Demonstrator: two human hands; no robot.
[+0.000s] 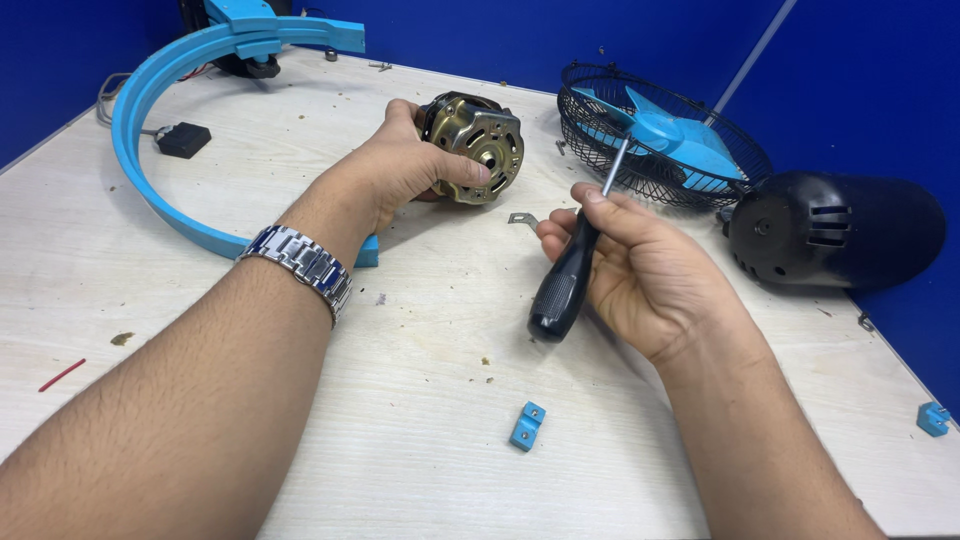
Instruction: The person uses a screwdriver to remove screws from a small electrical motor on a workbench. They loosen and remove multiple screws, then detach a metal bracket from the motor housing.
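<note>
My left hand [400,170] grips a brass-coloured fan motor [475,143], holding it tilted just above the pale wooden table [420,440]. A metal watch [300,265] sits on that wrist. My right hand [640,265] holds a screwdriver [570,275] by its black handle. The thin shaft of the screwdriver points up and away toward the fan grille. A small metal bracket [520,218] lies on the table between the two hands.
A black wire grille with blue fan blades [660,135] lies at the back right, beside a black motor housing [835,230]. A curved blue plastic ring [165,120] arcs across the back left near a black block [183,139]. Small blue clips [527,426] [932,418] lie nearer.
</note>
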